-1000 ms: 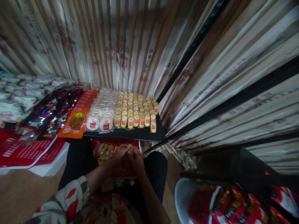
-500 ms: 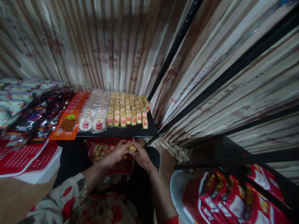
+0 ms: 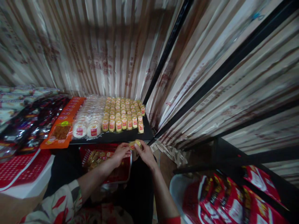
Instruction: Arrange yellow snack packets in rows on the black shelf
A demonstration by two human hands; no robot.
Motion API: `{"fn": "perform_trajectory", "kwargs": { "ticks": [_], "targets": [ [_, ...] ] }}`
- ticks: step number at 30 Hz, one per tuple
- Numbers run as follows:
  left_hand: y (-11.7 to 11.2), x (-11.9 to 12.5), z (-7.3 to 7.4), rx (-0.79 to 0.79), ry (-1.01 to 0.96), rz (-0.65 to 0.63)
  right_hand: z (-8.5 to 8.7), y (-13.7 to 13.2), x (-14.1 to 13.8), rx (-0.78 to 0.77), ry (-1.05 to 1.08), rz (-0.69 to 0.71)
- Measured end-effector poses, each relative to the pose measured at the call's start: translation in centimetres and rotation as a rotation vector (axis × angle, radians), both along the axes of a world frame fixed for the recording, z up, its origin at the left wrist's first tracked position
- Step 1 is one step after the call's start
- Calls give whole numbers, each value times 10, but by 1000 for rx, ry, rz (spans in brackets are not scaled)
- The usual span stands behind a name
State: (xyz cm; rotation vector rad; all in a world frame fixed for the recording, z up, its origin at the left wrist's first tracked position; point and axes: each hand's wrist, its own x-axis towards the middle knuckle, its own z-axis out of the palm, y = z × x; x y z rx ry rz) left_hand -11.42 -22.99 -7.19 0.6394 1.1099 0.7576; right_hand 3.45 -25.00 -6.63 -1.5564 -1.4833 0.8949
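Observation:
My left hand and my right hand meet just below the front edge of a black shelf. Together they pinch a small stack of yellow wrapped snack packets, fingers closed on it. Under my hands a red basket rests on my lap with more gold-wrapped packets inside. On the shelf, rows of the same yellow packets stand upright beside rows of round white wrapped cakes.
Orange snack bags and dark glossy packets lie left of the cakes. A red and white box sits at lower left. Red snack bags fill a white tub at lower right. Striped paper covers the walls behind black shelf frames.
My hands have risen from the basket toward the shelf's front edge, carrying the yellow packets. The view has shifted slightly right and up.

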Motion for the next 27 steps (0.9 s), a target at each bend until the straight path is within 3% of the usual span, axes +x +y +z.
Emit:
{"fn": "perform_trajectory", "kwargs": {
  "ticks": [9, 13, 22, 27],
  "targets": [
    [6, 18, 12, 71, 58, -5, 10, 12, 11, -27, 93, -123],
    [10, 26, 16, 108, 20, -94, 15, 19, 13, -46, 223, -163],
    [29, 51, 19, 140, -25, -4, -17, 34, 15, 131, 357, -312],
    [38, 65, 21, 164, -33, 10, -18, 41, 17, 188, 239, -381]
  ]
}}
